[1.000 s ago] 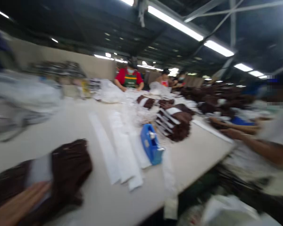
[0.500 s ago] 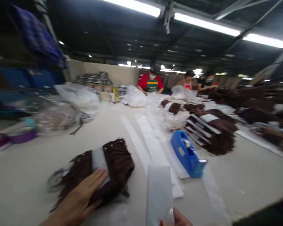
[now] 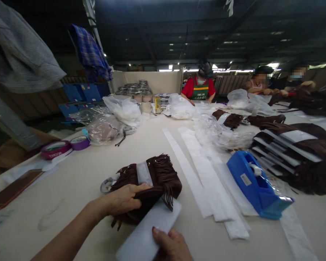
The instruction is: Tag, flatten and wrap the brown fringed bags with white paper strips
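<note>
A dark brown fringed bag (image 3: 165,170) with small metal eyelets lies on the table, a pale band (image 3: 144,173) across its middle. My left hand (image 3: 125,198) is closed on the bag's near edge and lifts it, so a dark gap shows below. In my right hand (image 3: 172,244), between thumb and fingers, is a flat white strip (image 3: 149,230), slanting with its far end at the bag's lifted edge. Whether that end is inside the bag I cannot tell. A clear ring-shaped piece (image 3: 108,185) sits at the bag's left side.
Long white strips (image 3: 198,163) and a blue tape dispenser (image 3: 256,185) lie to the right. Brown fringed pieces with white bands (image 3: 290,145) are stacked beyond it. Tape rolls (image 3: 55,149) and plastic bags (image 3: 123,108) are at the left. Co-workers (image 3: 198,87) stand across the table.
My left hand has gone from resting flat on the bag to gripping and raising its near edge. My right hand has brought the white strip left, to the bag. The view has turned left.
</note>
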`<state>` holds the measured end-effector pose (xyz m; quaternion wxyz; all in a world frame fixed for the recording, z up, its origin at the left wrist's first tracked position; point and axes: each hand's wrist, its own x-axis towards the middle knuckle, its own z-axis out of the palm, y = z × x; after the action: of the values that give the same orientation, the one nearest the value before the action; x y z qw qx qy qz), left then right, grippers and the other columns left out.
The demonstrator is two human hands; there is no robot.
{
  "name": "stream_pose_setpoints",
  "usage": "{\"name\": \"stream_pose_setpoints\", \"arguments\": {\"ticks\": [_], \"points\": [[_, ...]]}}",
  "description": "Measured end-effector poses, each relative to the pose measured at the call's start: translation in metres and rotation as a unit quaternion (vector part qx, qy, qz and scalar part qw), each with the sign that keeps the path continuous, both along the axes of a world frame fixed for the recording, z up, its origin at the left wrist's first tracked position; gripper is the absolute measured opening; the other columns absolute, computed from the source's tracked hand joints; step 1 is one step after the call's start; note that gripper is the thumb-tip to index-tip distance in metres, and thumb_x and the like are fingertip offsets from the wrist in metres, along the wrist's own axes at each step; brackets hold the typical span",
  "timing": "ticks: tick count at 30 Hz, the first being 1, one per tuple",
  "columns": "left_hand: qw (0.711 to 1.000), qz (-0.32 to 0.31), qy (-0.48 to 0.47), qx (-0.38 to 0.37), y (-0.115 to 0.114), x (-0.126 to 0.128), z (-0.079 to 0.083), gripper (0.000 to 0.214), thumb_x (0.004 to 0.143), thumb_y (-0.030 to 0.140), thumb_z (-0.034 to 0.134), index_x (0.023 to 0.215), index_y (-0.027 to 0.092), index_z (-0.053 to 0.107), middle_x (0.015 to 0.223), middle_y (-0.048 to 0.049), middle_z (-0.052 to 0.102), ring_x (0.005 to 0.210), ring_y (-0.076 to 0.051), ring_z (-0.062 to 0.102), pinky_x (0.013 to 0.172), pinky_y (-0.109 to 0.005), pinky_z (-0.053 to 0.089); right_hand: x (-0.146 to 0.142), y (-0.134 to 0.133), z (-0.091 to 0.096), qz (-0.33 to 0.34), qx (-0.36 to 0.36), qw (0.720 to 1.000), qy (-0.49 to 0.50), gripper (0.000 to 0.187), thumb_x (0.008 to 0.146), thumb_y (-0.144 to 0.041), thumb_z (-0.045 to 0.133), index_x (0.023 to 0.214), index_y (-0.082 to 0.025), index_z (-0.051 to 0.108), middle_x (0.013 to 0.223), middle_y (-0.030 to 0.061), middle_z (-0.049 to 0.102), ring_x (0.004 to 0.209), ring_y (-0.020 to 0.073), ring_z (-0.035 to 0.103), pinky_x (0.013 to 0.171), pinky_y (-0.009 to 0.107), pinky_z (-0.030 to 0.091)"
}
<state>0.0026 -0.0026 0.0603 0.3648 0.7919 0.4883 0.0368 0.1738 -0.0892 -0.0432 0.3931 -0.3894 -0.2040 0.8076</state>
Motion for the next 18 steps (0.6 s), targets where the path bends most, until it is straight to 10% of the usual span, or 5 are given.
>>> {"name": "stream_pose_setpoints", "arguments": {"ticks": [18], "points": [[0.991, -0.01, 0.121, 0.064, -0.027, 0.014, -0.02, 0.064, 0.082, 0.025, 0.05, 0.14, 0.019, 0.024, 0.148, -0.0083, 0.017, 0.136, -0.025, 0.013, 0.11, -0.045, 0.016, -0.023, 0.039, 0.015, -0.085, 0.02, 0.996, 0.03, 0.021, 0.058, -0.023, 0.07, 0.078, -0.019, 0.069, 0.084, 0.0032, 0.068, 0.069, 0.0145, 0.06, 0.059, 0.024, 0.049]]}}
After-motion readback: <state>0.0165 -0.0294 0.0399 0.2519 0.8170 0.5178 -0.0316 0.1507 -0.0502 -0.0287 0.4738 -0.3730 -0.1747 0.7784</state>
